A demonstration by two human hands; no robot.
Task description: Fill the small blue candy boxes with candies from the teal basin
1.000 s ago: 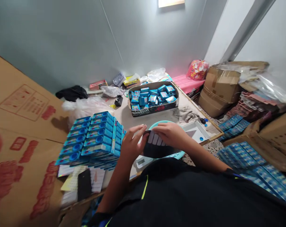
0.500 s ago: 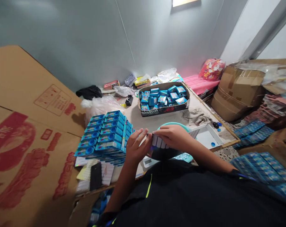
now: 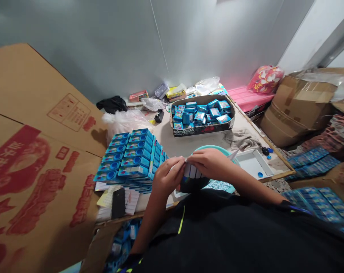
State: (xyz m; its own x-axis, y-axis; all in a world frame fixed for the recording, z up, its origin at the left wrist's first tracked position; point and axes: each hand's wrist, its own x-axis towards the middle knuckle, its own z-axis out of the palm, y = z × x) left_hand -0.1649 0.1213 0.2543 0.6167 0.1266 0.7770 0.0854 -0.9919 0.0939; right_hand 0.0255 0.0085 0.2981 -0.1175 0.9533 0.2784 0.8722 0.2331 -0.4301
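My left hand (image 3: 167, 175) and my right hand (image 3: 213, 163) meet fingertip to fingertip above the front of the table. Both are closed, pinching the upper edge of a dark, shiny sheet with a row of white strips (image 3: 193, 171). The exact pinch point is hidden by the fingers. Behind and below my right hand stands a light turquoise basin (image 3: 228, 151), partly covered by my arm, with many small pale blue pieces (image 3: 219, 185) in it. Left of my left hand rise stacked blue boxes with round fronts (image 3: 137, 153).
An open carton (image 3: 201, 131) full of small blue packets stands at the back. Right of the basin lie a grey cloth (image 3: 241, 140) and a white tray (image 3: 253, 163). A large cardboard box (image 3: 41, 151) fills the left side. A dark phone (image 3: 118, 204) lies near the front edge.
My fingertips have drawn closer together at the sheet's upper edge, and my left fingers are more bunched. The view has shifted slightly, so the table appears further right.
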